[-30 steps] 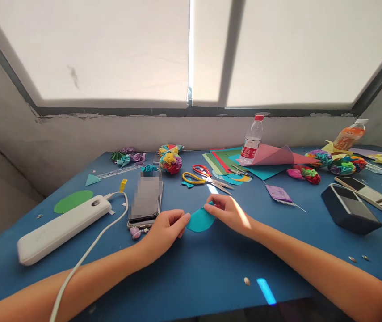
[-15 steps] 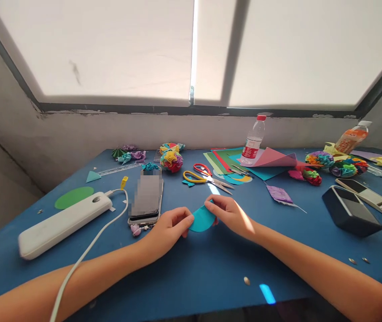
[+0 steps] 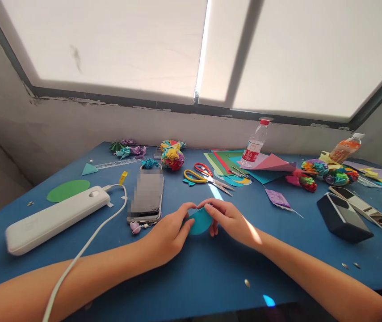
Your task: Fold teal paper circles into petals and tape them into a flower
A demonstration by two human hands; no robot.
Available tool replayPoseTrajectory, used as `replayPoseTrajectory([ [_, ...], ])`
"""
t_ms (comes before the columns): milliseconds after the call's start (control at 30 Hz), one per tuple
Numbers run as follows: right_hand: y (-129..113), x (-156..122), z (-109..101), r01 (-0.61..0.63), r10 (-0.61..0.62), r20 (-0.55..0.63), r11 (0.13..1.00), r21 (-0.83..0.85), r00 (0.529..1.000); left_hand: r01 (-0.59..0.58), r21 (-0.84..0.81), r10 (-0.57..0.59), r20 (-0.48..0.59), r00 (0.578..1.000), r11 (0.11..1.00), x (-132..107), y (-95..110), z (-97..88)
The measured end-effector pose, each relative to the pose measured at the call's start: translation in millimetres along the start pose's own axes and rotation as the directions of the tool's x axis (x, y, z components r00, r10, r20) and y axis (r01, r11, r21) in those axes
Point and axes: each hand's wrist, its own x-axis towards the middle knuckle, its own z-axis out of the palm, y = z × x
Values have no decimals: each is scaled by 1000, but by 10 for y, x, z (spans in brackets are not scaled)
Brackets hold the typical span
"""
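Your left hand and right hand both pinch 1 teal paper half-disc, fingers curled on its edges, low over the matte blue table. Left: glossy phone. Beyond: yellow-and-red scissors, ruffled paper ball, clear plastic bottle.

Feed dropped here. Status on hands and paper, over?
Left hand and right hand both pinch the teal paper piece. Phone just left of it, scissors behind. Nothing blocking.
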Motion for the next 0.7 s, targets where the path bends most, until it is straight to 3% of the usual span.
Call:
replayPoseTrajectory([
  [100,-9,-21,39,3,-3,28,1000,-5,1000,-7,66,5,32,999,998,-34,11,2],
  [267,-35,-12,23,19,-19,-6,1000,15,1000,-117,215,106,61,992,970,-61,-39,48],
  [467,-55,-26,-5,40,-40,-9,999,-23,999,-128,148,117,78,990,981,-18,6,-14],
  [567,-78,-64,-17,136,-131,46,979,-153,990,-133,91,126,75,989,987,-13,25,-32],
  [700,-118,-135,35,290,-241,166,862,-415,956,-78,47,76,35,996,996,-1,-18,-11],
])
